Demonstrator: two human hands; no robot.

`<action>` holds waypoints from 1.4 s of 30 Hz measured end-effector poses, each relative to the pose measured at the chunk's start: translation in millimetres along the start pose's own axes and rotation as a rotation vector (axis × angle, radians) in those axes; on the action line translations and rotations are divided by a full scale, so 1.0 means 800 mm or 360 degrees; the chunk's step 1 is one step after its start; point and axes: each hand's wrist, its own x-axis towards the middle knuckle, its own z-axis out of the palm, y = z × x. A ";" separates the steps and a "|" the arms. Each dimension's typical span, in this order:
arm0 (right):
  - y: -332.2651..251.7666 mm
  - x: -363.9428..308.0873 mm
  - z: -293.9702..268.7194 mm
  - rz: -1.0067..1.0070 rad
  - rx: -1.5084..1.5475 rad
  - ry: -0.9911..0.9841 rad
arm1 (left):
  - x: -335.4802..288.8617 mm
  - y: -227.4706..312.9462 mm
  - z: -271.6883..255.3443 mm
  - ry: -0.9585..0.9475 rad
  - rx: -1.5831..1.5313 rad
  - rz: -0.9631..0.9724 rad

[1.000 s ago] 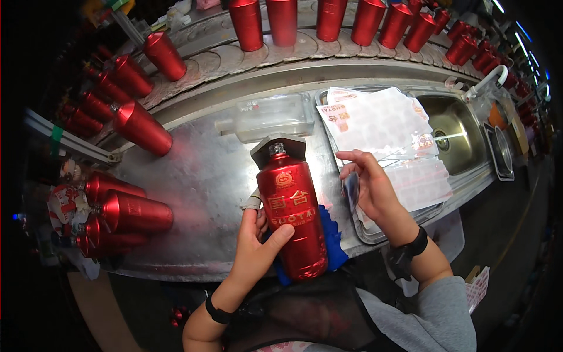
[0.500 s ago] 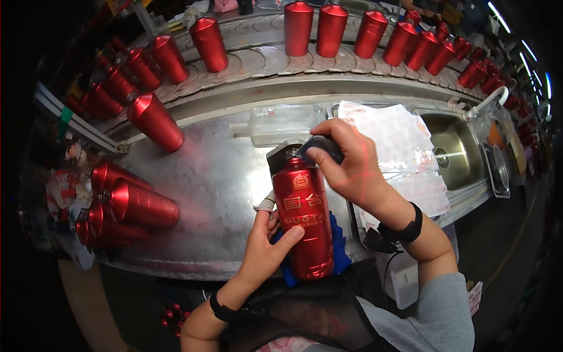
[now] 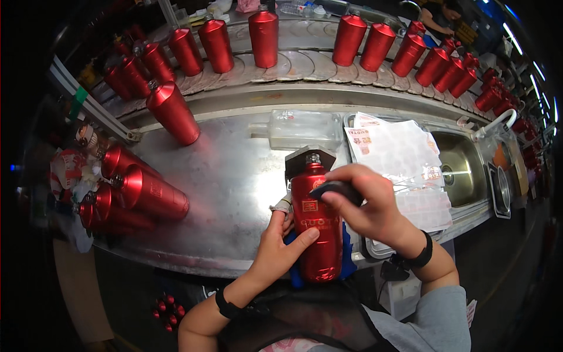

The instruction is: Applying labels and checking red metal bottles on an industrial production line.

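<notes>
While you look down through the head view, the red bottle point(image 3: 316, 226) lies at the near edge of the steel table point(image 3: 234, 182), its long axis running from 6 o'clock at the base to 12 o'clock at the neck. Your left hand point(image 3: 278, 249) clamps its lower body from 9 o'clock, fingers wrapped on. Your right hand point(image 3: 366, 211) presses a small dark pad point(image 3: 343, 189) onto its shoulder from 3 o'clock, closed on that pad. Label sheets point(image 3: 399, 155) sit at 2 o'clock. Lying red bottles point(image 3: 143, 190) crowd 9 o'clock; open room lies toward 11 o'clock.
</notes>
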 end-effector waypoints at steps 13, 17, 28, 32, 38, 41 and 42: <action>-0.005 -0.002 -0.010 -0.0338 -0.0346 -0.0072 | -0.006 -0.006 -0.006 -0.0053 -0.0088 -0.0041; -0.028 -0.055 -0.004 -0.0580 -0.0267 -0.0219 | -0.003 -0.003 -0.009 -0.0041 -0.0185 -0.0062; 0.025 -0.076 0.000 0.1143 0.0386 0.0641 | 0.000 0.006 -0.001 0.0159 0.0512 0.0366; -0.009 -0.075 0.007 0.0912 0.0560 0.0567 | 0.013 0.024 -0.009 0.0034 0.1362 0.0833; 0.000 -0.087 0.016 0.1008 0.0688 0.0594 | 0.045 0.047 -0.016 0.0040 0.1623 0.0899; 0.002 -0.092 0.020 0.0980 0.0610 0.0593 | 0.056 0.051 -0.018 0.0016 0.1710 0.0966; 0.004 -0.093 0.020 0.0974 0.0545 0.0574 | 0.060 0.055 -0.017 -0.0008 0.1747 0.0988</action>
